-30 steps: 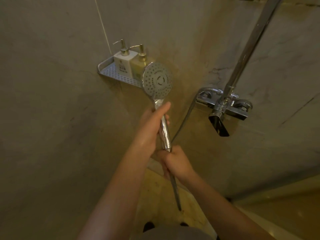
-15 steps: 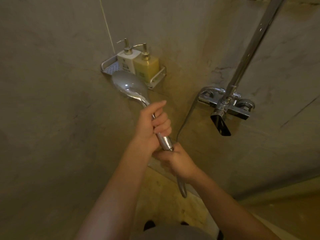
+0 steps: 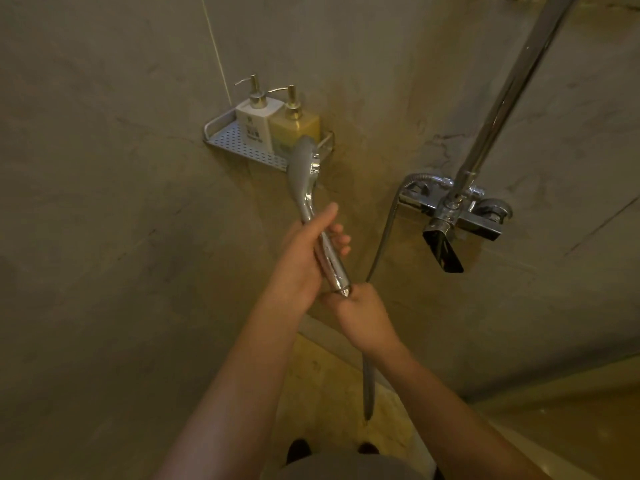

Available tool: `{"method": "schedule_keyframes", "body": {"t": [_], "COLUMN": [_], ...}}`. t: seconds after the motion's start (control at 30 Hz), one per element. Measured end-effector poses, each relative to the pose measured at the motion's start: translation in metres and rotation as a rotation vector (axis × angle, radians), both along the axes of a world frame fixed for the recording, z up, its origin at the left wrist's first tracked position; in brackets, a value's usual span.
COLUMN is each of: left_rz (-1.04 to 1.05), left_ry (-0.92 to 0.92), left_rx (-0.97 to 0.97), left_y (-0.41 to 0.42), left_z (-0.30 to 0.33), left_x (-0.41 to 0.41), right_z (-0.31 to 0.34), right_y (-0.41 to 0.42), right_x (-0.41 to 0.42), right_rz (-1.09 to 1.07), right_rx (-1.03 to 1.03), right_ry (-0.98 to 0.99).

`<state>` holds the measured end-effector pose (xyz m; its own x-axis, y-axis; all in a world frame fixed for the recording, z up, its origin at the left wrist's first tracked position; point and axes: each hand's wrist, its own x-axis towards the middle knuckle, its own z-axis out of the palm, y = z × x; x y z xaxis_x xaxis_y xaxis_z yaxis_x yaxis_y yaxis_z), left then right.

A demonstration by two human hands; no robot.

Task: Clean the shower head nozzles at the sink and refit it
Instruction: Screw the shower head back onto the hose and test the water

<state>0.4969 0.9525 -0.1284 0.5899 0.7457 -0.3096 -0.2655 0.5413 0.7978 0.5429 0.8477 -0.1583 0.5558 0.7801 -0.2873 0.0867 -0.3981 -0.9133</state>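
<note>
Gripping the chrome shower head [image 3: 304, 174] by its handle, left hand [image 3: 304, 258] steadies the likely slick, rigid piece while right hand [image 3: 360, 313] pinches the hose [image 3: 382, 237] joint below it.

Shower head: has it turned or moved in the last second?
Yes. The shower head has rotated: its nozzle face showed before, now its back does. It still overlaps the corner shelf, held by the left hand.

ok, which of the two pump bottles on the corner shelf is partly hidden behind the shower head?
The yellow bottle, the right-hand one on the shelf. The shower head overlaps its lower edge; the white bottle beside it shows unobstructed.
</note>
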Motion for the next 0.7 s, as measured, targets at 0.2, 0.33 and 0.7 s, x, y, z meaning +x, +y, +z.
{"method": "schedule_keyframes", "body": {"t": [0.2, 0.33, 0.7], "left_rz": [0.237, 0.321, -0.162], "left_ry": [0.128, 0.066, -0.327], "left_rx": [-0.001, -0.232, -0.244], "left_y": [-0.018, -0.017, -0.001], "left_z": [-0.001, -0.006, 0.003], "left_x": [0.009, 0.011, 0.004], "right_z": [-0.013, -0.014, 0.018], "right_y": [-0.007, -0.010, -0.012], "right_x": [0.012, 0.021, 0.019], "right_rz": [0.050, 0.094, 0.223], "right_rx": [-0.205, -0.195, -0.032], "right_ry": [-0.723, -0.839, 0.500]}}
